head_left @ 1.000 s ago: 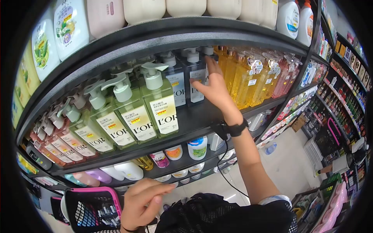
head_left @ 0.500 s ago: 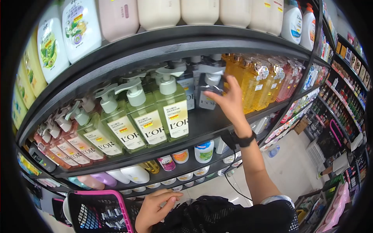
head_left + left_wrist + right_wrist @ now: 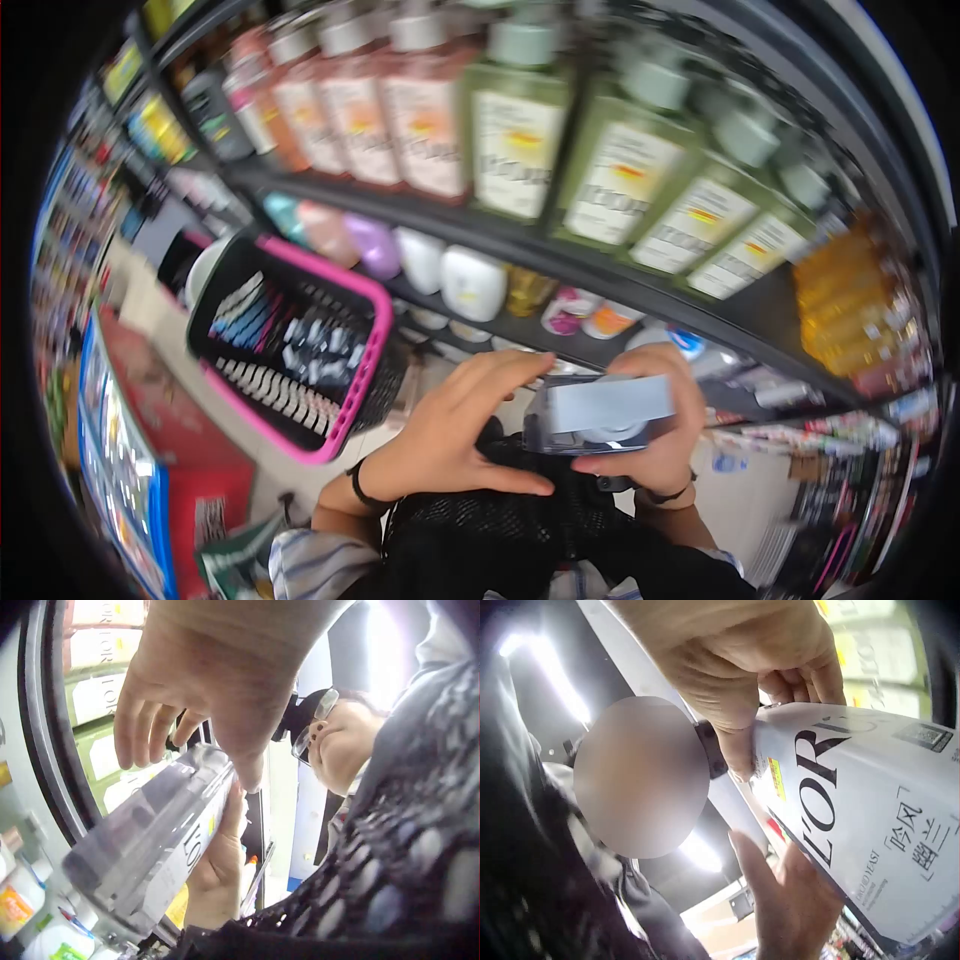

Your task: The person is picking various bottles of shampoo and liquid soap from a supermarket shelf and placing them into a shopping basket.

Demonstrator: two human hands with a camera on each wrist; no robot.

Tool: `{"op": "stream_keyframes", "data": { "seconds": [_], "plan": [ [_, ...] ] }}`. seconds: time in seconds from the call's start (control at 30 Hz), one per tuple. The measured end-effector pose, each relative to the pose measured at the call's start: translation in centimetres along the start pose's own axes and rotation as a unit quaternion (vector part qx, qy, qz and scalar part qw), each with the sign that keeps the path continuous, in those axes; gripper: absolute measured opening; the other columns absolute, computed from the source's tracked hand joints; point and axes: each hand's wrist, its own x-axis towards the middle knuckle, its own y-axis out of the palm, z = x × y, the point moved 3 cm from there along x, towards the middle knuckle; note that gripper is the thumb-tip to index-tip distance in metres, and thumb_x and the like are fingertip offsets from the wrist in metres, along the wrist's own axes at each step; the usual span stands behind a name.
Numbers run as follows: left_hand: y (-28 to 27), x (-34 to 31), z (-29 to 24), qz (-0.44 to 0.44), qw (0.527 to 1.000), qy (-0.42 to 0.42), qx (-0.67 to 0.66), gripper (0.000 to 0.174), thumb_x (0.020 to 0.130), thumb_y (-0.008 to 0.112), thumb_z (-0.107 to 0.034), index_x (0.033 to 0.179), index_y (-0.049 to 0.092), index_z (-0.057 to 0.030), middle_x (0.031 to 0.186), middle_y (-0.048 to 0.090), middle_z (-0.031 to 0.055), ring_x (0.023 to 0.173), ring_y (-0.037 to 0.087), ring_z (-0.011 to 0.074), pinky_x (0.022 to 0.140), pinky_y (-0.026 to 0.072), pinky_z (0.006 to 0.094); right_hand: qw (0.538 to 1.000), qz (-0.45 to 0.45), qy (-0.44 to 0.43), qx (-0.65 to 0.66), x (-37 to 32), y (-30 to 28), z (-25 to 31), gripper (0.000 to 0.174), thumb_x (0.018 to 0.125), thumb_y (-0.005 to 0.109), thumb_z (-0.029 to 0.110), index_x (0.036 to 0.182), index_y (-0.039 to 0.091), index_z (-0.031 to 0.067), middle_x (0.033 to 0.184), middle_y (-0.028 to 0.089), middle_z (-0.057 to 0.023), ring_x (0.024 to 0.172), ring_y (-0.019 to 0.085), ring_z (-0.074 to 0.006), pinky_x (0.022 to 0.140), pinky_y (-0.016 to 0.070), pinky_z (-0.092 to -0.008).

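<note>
A clear, dark-tinted pump bottle (image 3: 600, 412) with a white label (image 3: 862, 817) is held in front of the body. My right hand (image 3: 668, 415) grips it near the pump end, with thumb and fingers on opposite sides, as the right wrist view (image 3: 742, 660) shows. On the bottle's other side is my left hand (image 3: 450, 430), thumb and fingers spread apart. In the left wrist view the left hand (image 3: 217, 675) hangs over one end of the bottle (image 3: 150, 840); whether its thumb touches the bottle I cannot tell.
A black basket with a pink rim (image 3: 378, 330) stands left of the hands, small dark items inside. Beyond the hands runs a black shelf edge (image 3: 500, 228) with pink and green pump bottles (image 3: 515, 140); white and purple bottles stand lower. A red and blue display is at far left.
The right hand has taken the dark bottle off the shelf and brought it down to the body. The left hand has risen beside it, fingers spreading. The head view has swung left, towards the basket.
</note>
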Motion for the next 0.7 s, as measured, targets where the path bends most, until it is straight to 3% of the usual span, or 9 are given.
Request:
{"op": "stream_keyframes", "data": {
  "seconds": [0.03,0.13,0.23,0.3,0.33,0.43,0.5,0.63,0.7],
  "plan": [
    [-0.6,-0.9,0.4,-0.015,0.999,0.001,0.036,0.085,0.063,0.087,-0.035,0.132,0.049,-0.0028,0.119,0.059,0.0154,0.107,0.058,0.0322,0.084,0.0505,0.0384,0.998,0.058,-0.009,-0.035,0.4,1.9,-0.1,0.067,0.050,0.096,0.027,0.103,0.065,0.0006,0.101,0.060,-0.0114,0.092,0.060,-0.0225,0.077,0.0503,-0.0326],
    [-3.0,-4.5,2.0,-0.049,0.990,-0.123,0.037,0.068,0.065,0.087,-0.028,0.120,0.054,-0.0040,0.108,0.065,0.0139,0.097,0.064,0.0321,0.082,0.0516,0.0373,0.991,0.122,-0.015,0.053,1.4,7.5,-1.3,0.064,0.056,0.093,0.026,0.107,0.065,0.0006,0.105,0.060,-0.0128,0.094,0.061,-0.0242,0.078,0.0505,-0.0339],
    [-5.5,-8.0,3.7,-0.142,0.973,-0.181,0.021,0.064,0.062,0.090,-0.022,0.115,0.059,-0.0031,0.104,0.065,0.0123,0.091,0.067,0.0283,0.079,0.0530,0.0344,0.976,0.188,-0.011,0.107,3.0,11.8,-2.3,0.059,0.066,0.088,0.022,0.114,0.062,-0.0004,0.109,0.061,-0.0134,0.098,0.062,-0.0249,0.083,0.0515,-0.0348],
    [-8.1,-10.0,4.2,-0.222,0.950,-0.171,0.140,0.062,0.064,0.090,-0.019,0.115,0.058,-0.0012,0.104,0.065,0.0098,0.093,0.067,0.0213,0.081,0.0529,0.0311,0.959,0.200,0.040,0.196,3.9,14.2,-2.9,0.052,0.076,0.080,0.013,0.121,0.059,-0.0009,0.109,0.061,-0.0132,0.104,0.062,-0.0256,0.088,0.0527,-0.0350],
    [-9.8,-11.5,5.1,-0.266,0.922,-0.220,0.177,0.062,0.065,0.089,-0.018,0.115,0.057,-0.0003,0.104,0.065,0.0094,0.093,0.066,0.0204,0.082,0.0525,0.0313,0.962,0.203,0.044,0.177,4.2,14.8,-3.2,0.045,0.082,0.070,0.005,0.124,0.056,-0.0009,0.111,0.061,-0.0132,0.107,0.062,-0.0246,0.090,0.0537,-0.0350],
    [-15.4,-16.7,10.8,-0.461,0.828,-0.282,0.152,0.058,0.071,0.085,-0.013,0.118,0.054,0.0031,0.106,0.064,0.0093,0.094,0.064,0.0202,0.083,0.0518,0.0325,0.961,0.218,0.087,0.147,4.5,16.1,-6.1,0.039,0.083,0.067,0.000,0.121,0.058,-0.0013,0.111,0.062,-0.0136,0.104,0.063,-0.0219,0.086,0.0548,-0.0333],
    [-20.0,-20.7,15.4,-0.492,0.784,-0.298,0.234,0.062,0.075,0.082,-0.017,0.124,0.049,0.0023,0.106,0.064,0.0095,0.097,0.063,0.0175,0.082,0.0519,0.0308,0.956,0.221,0.129,0.145,4.0,16.5,-8.5,0.032,0.084,0.064,-0.002,0.116,0.060,-0.0017,0.106,0.064,-0.0132,0.099,0.065,-0.0186,0.083,0.0546,-0.0314],
    [-26.6,-28.6,25.5,-0.502,0.658,-0.451,0.333,0.069,0.070,0.084,-0.030,0.122,0.050,0.0016,0.103,0.067,0.0137,0.096,0.067,0.0235,0.084,0.0517,0.0346,0.946,0.206,0.240,0.074,2.1,16.4,-13.3,0.020,0.088,0.061,-0.002,0.109,0.063,-0.0029,0.094,0.068,-0.0103,0.089,0.067,-0.0162,0.079,0.0534,-0.0281],
    [-28.0,-31.7,29.9,-0.503,0.622,-0.480,0.361,0.071,0.068,0.084,-0.033,0.122,0.053,0.0001,0.104,0.068,0.0150,0.097,0.067,0.0281,0.085,0.0513,0.0370,0.940,0.197,0.273,0.051,0.8,16.2,-15.4,0.018,0.090,0.060,-0.001,0.107,0.063,-0.0034,0.091,0.069,-0.0095,0.087,0.067,-0.0157,0.077,0.0531,-0.0273]
  ]
}}
